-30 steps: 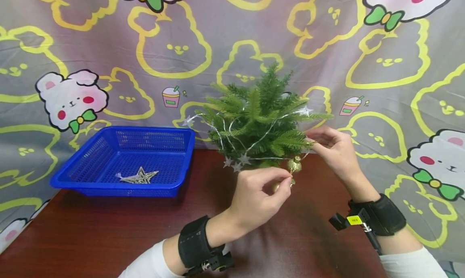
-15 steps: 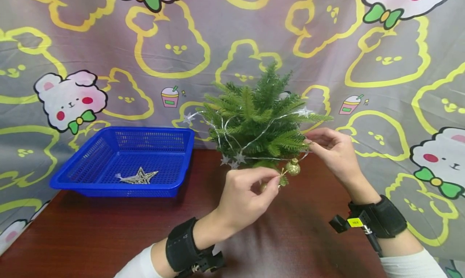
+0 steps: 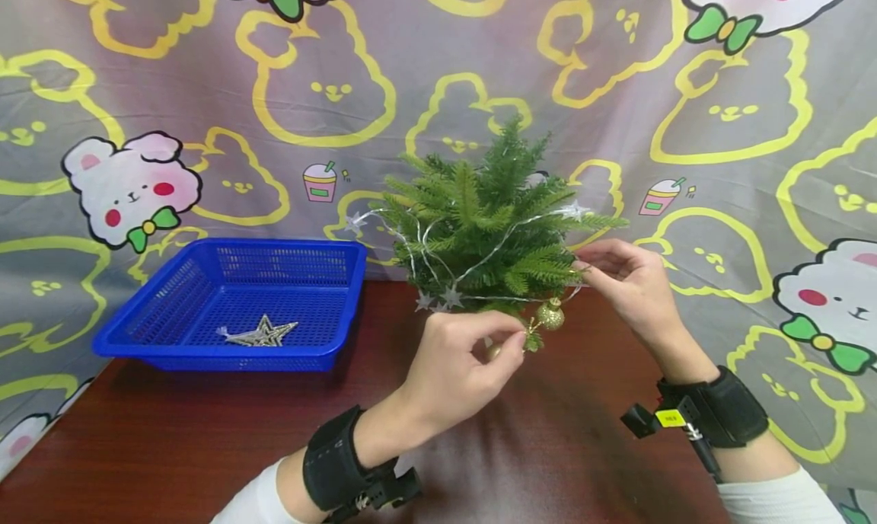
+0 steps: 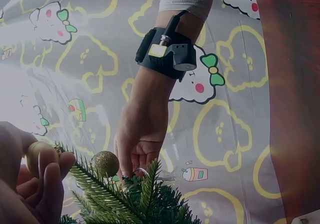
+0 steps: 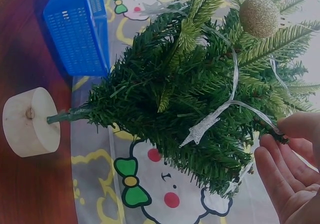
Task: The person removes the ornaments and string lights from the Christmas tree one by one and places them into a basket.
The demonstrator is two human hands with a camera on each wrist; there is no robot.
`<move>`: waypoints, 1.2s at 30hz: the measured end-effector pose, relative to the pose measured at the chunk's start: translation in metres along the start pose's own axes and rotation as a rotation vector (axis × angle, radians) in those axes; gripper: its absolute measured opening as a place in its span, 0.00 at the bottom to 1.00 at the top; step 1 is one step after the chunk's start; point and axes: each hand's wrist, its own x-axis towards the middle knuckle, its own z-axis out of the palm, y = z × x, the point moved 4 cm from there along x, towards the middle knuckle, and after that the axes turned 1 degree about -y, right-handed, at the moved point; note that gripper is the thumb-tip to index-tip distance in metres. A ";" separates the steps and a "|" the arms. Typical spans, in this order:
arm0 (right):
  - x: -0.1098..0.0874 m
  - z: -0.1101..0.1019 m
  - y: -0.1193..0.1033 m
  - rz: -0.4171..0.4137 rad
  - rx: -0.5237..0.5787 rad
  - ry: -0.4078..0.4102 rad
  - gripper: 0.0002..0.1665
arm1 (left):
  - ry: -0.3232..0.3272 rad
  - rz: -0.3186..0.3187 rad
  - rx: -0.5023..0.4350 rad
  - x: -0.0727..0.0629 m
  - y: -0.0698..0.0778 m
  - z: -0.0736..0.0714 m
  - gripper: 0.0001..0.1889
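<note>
A small artificial Christmas tree stands on the table, wound with a clear star light string. At its lower front, my left hand pinches a branch tip by a gold tie, and a smooth gold bauble sits among its fingers. Close beside those fingertips hangs a glittery gold bauble. Over on the tree's right side, my right hand pinches the end of another branch between thumb and forefinger, where the clear wire runs. The right hand's other fingers are loosely bent.
To the left stands a blue plastic basket with a glittery star ornament inside. The tree's round wooden base rests on the brown table. Behind hangs a grey patterned curtain.
My left hand has shifted left, drawing the pinched branch along and showing more of the glittery bauble, which also moved slightly left. The right hand has stayed almost still.
</note>
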 end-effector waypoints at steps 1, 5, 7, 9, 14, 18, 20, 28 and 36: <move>0.000 0.000 0.000 -0.001 0.005 -0.001 0.11 | 0.003 -0.001 -0.001 0.000 0.000 0.000 0.06; 0.001 0.000 -0.001 -0.002 0.006 -0.003 0.10 | 0.019 -0.002 -0.014 -0.002 0.001 -0.002 0.06; 0.001 0.000 -0.001 -0.001 0.001 -0.003 0.10 | 0.025 -0.005 -0.026 -0.003 0.001 -0.003 0.06; 0.001 0.000 -0.001 -0.001 -0.008 -0.003 0.10 | 0.028 -0.009 -0.036 -0.003 0.000 -0.003 0.06; 0.001 0.000 -0.001 0.002 -0.017 -0.001 0.11 | 0.032 -0.017 -0.037 -0.004 0.000 -0.005 0.06; 0.000 0.001 -0.003 0.018 -0.023 0.001 0.11 | 0.031 -0.025 -0.043 -0.003 -0.001 -0.007 0.06; -0.001 0.001 -0.004 0.028 -0.022 0.001 0.11 | 0.030 -0.031 -0.045 -0.003 -0.001 -0.008 0.06; -0.004 0.003 -0.009 0.055 -0.020 0.012 0.11 | 0.037 -0.050 -0.033 -0.004 0.000 -0.016 0.06; -0.006 0.003 -0.010 0.055 -0.031 0.015 0.10 | 0.033 -0.082 -0.010 -0.006 -0.001 -0.022 0.06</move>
